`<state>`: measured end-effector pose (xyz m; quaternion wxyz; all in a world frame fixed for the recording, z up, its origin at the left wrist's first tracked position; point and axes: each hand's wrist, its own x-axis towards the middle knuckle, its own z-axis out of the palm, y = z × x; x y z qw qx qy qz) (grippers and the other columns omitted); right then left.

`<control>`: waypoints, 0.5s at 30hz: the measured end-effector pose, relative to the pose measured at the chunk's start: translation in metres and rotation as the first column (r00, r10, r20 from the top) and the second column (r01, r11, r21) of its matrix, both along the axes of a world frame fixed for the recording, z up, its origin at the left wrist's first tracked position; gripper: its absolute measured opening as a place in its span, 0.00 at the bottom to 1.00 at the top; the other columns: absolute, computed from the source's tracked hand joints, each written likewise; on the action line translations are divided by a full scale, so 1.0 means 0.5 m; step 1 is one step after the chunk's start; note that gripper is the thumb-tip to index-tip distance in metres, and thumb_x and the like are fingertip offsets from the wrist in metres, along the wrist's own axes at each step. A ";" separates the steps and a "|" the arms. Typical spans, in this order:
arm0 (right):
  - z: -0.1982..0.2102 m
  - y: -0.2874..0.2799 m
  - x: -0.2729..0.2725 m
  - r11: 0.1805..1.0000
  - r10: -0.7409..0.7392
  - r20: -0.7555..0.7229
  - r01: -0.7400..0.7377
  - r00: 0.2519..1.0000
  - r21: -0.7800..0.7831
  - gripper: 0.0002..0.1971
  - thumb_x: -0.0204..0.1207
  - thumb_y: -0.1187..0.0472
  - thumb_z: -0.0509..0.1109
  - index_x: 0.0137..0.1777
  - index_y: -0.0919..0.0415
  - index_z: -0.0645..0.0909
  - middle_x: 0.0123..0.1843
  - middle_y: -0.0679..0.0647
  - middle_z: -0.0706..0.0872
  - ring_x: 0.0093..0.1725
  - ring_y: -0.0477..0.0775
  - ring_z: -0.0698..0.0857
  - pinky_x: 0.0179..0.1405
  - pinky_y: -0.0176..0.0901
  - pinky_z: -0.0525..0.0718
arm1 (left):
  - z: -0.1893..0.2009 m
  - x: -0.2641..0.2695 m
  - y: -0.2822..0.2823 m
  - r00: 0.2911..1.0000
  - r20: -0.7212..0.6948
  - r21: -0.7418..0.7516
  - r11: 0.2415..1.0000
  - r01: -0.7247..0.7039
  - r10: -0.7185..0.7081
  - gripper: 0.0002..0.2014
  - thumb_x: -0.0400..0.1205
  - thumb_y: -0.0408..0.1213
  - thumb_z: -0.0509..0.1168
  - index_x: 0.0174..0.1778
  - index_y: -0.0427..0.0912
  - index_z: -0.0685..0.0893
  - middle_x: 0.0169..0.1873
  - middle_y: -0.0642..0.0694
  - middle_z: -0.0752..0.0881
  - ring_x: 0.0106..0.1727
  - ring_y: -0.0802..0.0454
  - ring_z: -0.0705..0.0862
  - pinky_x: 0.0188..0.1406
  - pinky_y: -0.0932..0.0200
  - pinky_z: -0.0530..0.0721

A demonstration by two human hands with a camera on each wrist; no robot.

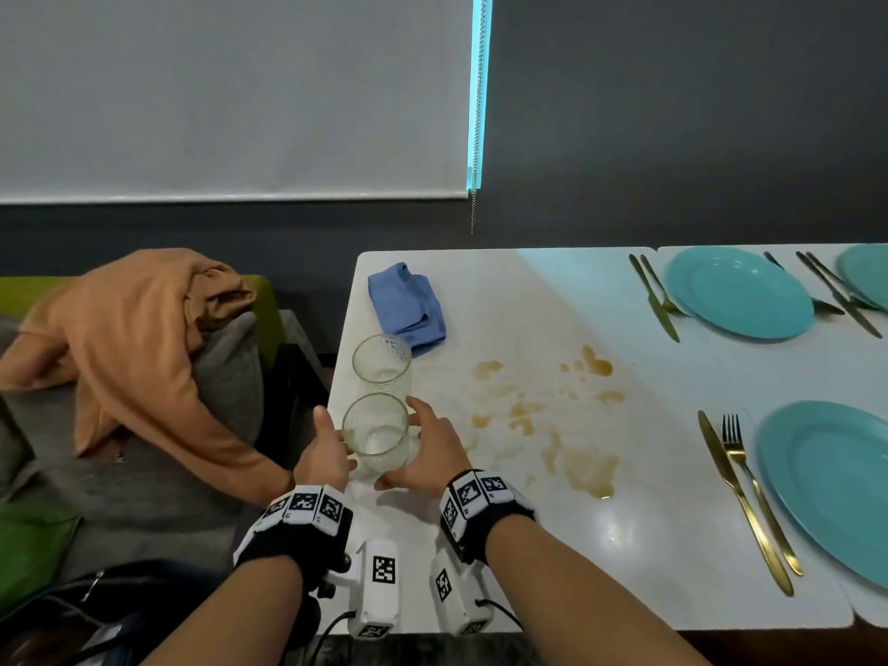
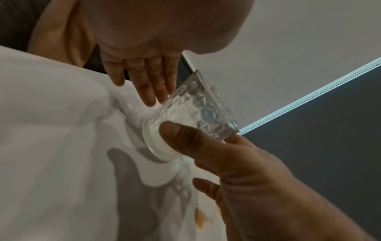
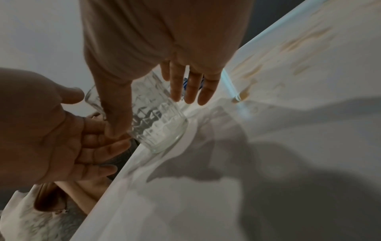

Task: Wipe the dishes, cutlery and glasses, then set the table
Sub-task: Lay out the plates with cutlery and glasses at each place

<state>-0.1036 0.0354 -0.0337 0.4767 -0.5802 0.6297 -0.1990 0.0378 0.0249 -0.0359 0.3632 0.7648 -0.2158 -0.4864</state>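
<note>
We are at the glasses — our left hand (image 1: 323, 458) and right hand (image 1: 429, 453) flank the nearer clear faceted glass tumbler (image 1: 376, 432), fingers straight and spread, neither closed round it; from the wrist views the right thumb and the left fingertips lie against its wall, though we cannot tell how firmly. The tumbler stands upright just ahead of both palms, at the left edge of the white tabletop (image 1: 552, 545); a second clear tumbler (image 1: 382, 361) stands just beyond it, and a crumpled blue cloth (image 1: 407, 302) lies beyond that, past our fingertips. We judge the plates and cutlery already laid, the glasses still to be wiped; the next move calls for closing one hand on the tumbler and fetching the cloth with the other.

The tabletop carries brown spill stains (image 1: 572, 425) to the right of our right hand; further right lie teal round plates (image 1: 738, 293), each flanked by gold-coloured knives and forks (image 1: 742, 492). Behind, a dark wall with a pale roller blind (image 1: 230, 93); left of our left hand, an orange garment (image 1: 139, 338) draped over grey cushions.
</note>
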 end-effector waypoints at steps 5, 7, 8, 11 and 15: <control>-0.013 0.000 0.010 0.994 -0.023 -0.102 0.011 0.994 -0.112 0.50 0.51 0.50 0.86 0.74 0.52 0.66 0.67 0.53 0.74 0.69 0.55 0.71 0.66 0.44 0.74 | -0.020 0.008 -0.007 0.999 0.020 0.026 0.998 0.050 -0.050 0.36 0.85 0.60 0.41 0.29 0.39 0.83 0.30 0.40 0.85 0.34 0.43 0.80 0.57 0.49 0.78; -0.016 0.003 0.002 0.992 -0.022 -0.102 0.009 0.995 -0.123 0.47 0.51 0.49 0.84 0.71 0.53 0.68 0.65 0.52 0.75 0.67 0.54 0.71 0.64 0.43 0.75 | -0.020 0.007 -0.012 0.995 -0.009 0.036 0.994 0.104 -0.103 0.35 0.87 0.57 0.42 0.30 0.37 0.83 0.29 0.41 0.84 0.30 0.46 0.77 0.48 0.52 0.77; -0.015 0.005 -0.004 0.993 -0.016 -0.098 0.004 0.995 -0.122 0.47 0.49 0.47 0.83 0.71 0.53 0.69 0.64 0.52 0.75 0.67 0.54 0.71 0.63 0.42 0.75 | -0.025 0.008 -0.016 0.991 -0.013 0.044 0.990 0.136 -0.135 0.33 0.87 0.55 0.44 0.32 0.36 0.84 0.30 0.41 0.84 0.31 0.46 0.78 0.44 0.54 0.77; -0.004 0.006 -0.033 0.991 -0.026 -0.075 0.016 0.997 -0.134 0.49 0.42 0.42 0.73 0.70 0.54 0.69 0.63 0.52 0.74 0.64 0.51 0.71 0.59 0.37 0.73 | -0.022 0.011 -0.036 0.963 0.084 0.079 0.965 0.250 -0.257 0.17 0.84 0.48 0.58 0.47 0.37 0.84 0.49 0.36 0.87 0.49 0.39 0.85 0.60 0.50 0.80; 0.008 0.005 -0.094 0.985 -0.124 -0.021 0.121 0.992 -0.127 0.46 0.48 0.52 0.81 0.70 0.52 0.68 0.63 0.54 0.74 0.59 0.51 0.76 0.53 0.32 0.72 | 0.002 -0.013 -0.051 0.910 0.302 0.026 0.957 0.291 -0.285 0.36 0.73 0.37 0.75 0.76 0.39 0.68 0.69 0.38 0.78 0.69 0.39 0.77 0.69 0.51 0.73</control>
